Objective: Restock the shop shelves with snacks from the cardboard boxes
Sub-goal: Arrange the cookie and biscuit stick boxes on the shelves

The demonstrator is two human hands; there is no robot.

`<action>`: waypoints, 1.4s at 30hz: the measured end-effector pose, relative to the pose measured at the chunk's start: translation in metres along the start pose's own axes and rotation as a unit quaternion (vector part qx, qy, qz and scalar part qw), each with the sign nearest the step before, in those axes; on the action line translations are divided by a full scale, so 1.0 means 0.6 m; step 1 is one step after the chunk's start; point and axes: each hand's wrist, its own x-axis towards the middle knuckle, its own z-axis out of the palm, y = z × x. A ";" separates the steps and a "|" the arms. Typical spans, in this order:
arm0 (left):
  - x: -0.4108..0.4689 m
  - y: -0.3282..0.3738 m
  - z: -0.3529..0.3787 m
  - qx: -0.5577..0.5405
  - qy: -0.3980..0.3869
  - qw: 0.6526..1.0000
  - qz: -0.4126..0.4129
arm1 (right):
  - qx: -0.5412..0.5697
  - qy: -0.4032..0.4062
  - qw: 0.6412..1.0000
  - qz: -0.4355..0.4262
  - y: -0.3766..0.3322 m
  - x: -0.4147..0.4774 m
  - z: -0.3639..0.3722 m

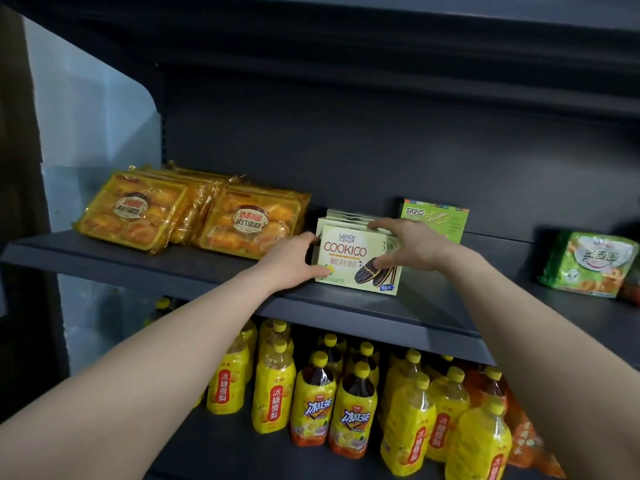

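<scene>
Fingers curled, the left hand (297, 258) at nine o'clock and the right hand (410, 244) at two o'clock clasp the COOKICO biscuit box (343, 251), likely light, stiff, crushable; its edges suit gripping.

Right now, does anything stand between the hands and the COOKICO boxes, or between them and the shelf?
Nothing visible does. The left hand and right hand grip the front COOKICO box, standing on the shelf clear of the cake packs.
</scene>
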 end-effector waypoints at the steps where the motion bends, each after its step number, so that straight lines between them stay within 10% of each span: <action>1: 0.002 -0.002 0.001 0.003 0.004 1.000 -0.001 | -0.008 0.002 1.000 -0.006 -0.002 0.001 0.003; 13: -0.039 -0.042 -0.039 0.047 0.071 0.994 0.063 | -0.216 0.140 0.966 0.030 -0.068 -0.031 0.053; 26: -0.320 -0.262 -0.111 0.095 0.190 0.976 0.044 | -0.117 0.286 0.940 -0.144 -0.363 -0.130 0.289; 33: -0.565 -0.466 0.004 0.096 0.116 0.985 -0.088 | -0.052 0.197 0.960 -0.194 -0.463 -0.243 0.583; 42: -0.906 -0.631 0.285 0.082 -0.051 0.957 -0.272 | 0.026 -0.145 0.975 -0.168 -0.451 -0.452 0.988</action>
